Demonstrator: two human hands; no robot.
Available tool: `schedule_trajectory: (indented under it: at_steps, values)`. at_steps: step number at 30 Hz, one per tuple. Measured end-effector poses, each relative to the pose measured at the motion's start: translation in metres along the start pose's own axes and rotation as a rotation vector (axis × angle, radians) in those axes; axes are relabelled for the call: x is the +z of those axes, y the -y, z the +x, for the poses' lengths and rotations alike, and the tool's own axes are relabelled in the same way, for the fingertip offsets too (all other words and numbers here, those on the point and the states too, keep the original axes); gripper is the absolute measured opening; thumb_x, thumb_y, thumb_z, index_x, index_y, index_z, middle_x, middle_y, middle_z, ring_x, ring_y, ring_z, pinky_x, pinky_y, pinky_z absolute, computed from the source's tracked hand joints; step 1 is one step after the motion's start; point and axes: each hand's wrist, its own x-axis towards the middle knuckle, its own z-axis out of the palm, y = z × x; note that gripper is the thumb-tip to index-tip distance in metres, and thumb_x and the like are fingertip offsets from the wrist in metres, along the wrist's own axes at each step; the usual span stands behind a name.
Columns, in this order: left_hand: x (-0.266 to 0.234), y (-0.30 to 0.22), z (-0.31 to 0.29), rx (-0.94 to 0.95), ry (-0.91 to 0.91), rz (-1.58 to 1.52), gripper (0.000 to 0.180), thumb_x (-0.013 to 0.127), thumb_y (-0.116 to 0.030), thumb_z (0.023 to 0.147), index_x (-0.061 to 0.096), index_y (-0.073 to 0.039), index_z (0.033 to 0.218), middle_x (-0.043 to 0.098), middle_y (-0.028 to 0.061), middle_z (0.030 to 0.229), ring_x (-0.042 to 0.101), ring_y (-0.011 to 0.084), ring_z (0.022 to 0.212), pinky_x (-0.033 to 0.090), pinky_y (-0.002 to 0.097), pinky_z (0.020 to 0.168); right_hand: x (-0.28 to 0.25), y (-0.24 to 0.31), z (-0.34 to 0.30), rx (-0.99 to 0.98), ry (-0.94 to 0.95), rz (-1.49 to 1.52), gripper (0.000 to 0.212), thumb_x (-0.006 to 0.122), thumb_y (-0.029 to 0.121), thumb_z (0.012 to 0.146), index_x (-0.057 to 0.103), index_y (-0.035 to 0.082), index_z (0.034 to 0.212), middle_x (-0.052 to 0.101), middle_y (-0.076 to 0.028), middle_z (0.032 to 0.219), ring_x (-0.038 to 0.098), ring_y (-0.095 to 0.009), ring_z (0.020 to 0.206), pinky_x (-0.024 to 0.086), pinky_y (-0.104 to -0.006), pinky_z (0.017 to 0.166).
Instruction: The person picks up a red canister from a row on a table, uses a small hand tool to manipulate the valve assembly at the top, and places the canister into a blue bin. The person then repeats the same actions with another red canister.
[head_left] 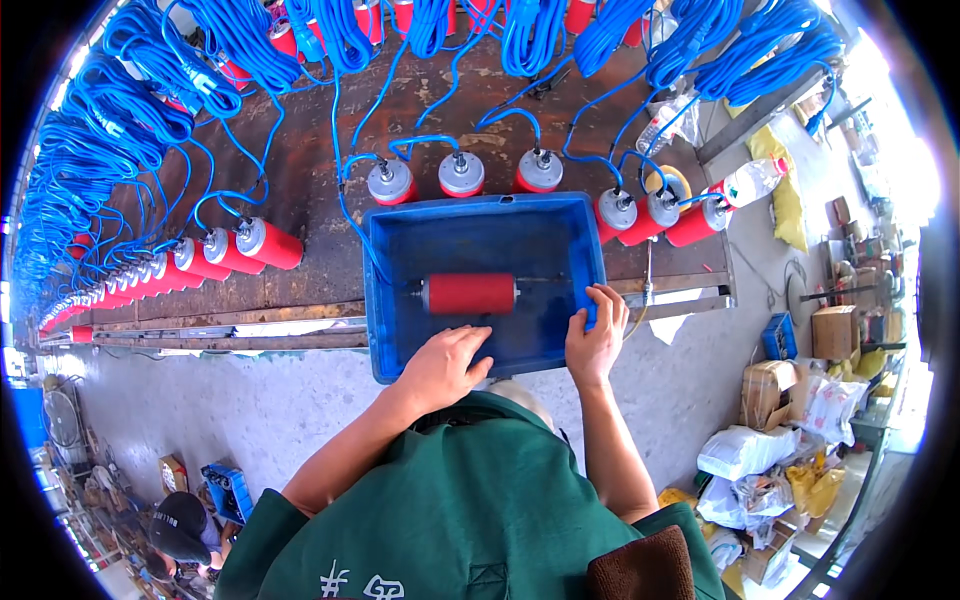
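A blue plastic tub (485, 208) stands at the table's near edge, in front of me. Inside it lies a red cylinder (470, 294) on its side, with grey end caps. A blue cable (350, 215) runs over the tub's left wall toward the cylinder's left end. A thin dark line extends from its right end; what it is I cannot tell. My left hand (445, 366) is over the near side of the tub, fingers stretched, just short of the cylinder. At the tub's right wall, my right hand (597, 340) has its fingers and thumb closed around the rim.
Several red cylinders (461, 174) with blue cables surround the tub's back and sides. Coiled blue cables (535, 38) fill the table's far side. A plastic bottle (752, 183) lies at the right. Boxes and bags (748, 452) lie on the right floor; a person (185, 530) is at lower left.
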Motion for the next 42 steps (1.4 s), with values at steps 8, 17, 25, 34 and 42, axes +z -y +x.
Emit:
schedule_trajectory:
  at_steps: [8, 17, 25, 34, 42]
  values:
    - [-0.001, 0.0, 0.0, 0.003, 0.002, 0.017, 0.051, 0.069, -0.028, 0.101, 0.064, 0.006, 0.138, 0.067, 0.0292, 0.136, 0.063, 0.0437, 0.129, 0.05, 0.0475, 0.112, -0.001, 0.002, 0.001, 0.016, 0.015, 0.001, 0.036, 0.065, 0.001, 0.088, 0.066, 0.001, 0.124, 0.064, -0.018, 0.132, 0.058, -0.04, 0.122, 0.047, -0.0498, 0.109]
    - [0.001, 0.002, -0.001, 0.015, -0.011, 0.006, 0.05, 0.07, -0.026, 0.1, 0.064, 0.007, 0.137, 0.068, 0.028, 0.136, 0.065, 0.0432, 0.127, 0.051, 0.047, 0.11, -0.001, 0.001, 0.0, 0.011, 0.016, -0.005, 0.036, 0.066, 0.001, 0.088, 0.066, 0.001, 0.124, 0.064, -0.018, 0.133, 0.057, -0.04, 0.124, 0.046, -0.0499, 0.11]
    - [0.004, 0.003, -0.002, 0.016, -0.02, 0.012, 0.05, 0.071, -0.025, 0.099, 0.063, 0.007, 0.137, 0.068, 0.0278, 0.135, 0.065, 0.0431, 0.126, 0.051, 0.0469, 0.11, -0.001, 0.002, 0.001, 0.023, 0.02, -0.009, 0.037, 0.066, 0.001, 0.087, 0.066, 0.001, 0.124, 0.064, -0.018, 0.132, 0.057, -0.04, 0.124, 0.046, -0.05, 0.11]
    - [0.003, 0.002, 0.0, 0.015, -0.018, 0.023, 0.051, 0.071, -0.025, 0.099, 0.064, 0.007, 0.138, 0.068, 0.0283, 0.136, 0.064, 0.0432, 0.128, 0.051, 0.0475, 0.111, 0.0, 0.0, 0.0, 0.024, 0.019, -0.009, 0.034, 0.065, 0.001, 0.088, 0.067, 0.003, 0.122, 0.065, -0.017, 0.133, 0.058, -0.039, 0.125, 0.046, -0.0487, 0.11]
    - [0.002, 0.012, 0.006, 0.007, -0.025, 0.05, 0.051, 0.071, -0.026, 0.099, 0.064, 0.005, 0.138, 0.067, 0.0281, 0.138, 0.063, 0.0425, 0.13, 0.05, 0.047, 0.113, 0.0, -0.001, -0.001, 0.022, 0.009, -0.003, 0.034, 0.065, 0.001, 0.088, 0.066, 0.003, 0.122, 0.065, -0.017, 0.133, 0.058, -0.039, 0.124, 0.046, -0.0486, 0.11]
